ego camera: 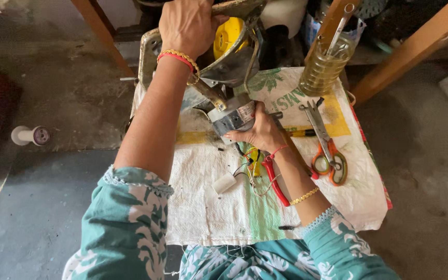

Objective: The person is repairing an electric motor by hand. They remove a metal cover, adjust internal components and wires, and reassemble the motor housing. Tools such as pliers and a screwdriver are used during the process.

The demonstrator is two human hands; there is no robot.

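Orange-handled scissors (pixel 329 155), red-handled pliers (pixel 275 179), teal floral-print sleeves (pixel 125 223), white sack (pixel 208 207).

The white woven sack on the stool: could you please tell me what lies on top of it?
On the white woven sack lie orange-handled scissors, red-handled pliers, and a metal motor under the right hand. The arm hides part of the pliers.

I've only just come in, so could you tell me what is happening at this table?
A person is working on a small metal motor unit on a white woven sack. The left hand grips the metal frame at the top; the right hand holds the motor body. Orange-handled scissors and red-handled pliers lie alongside.
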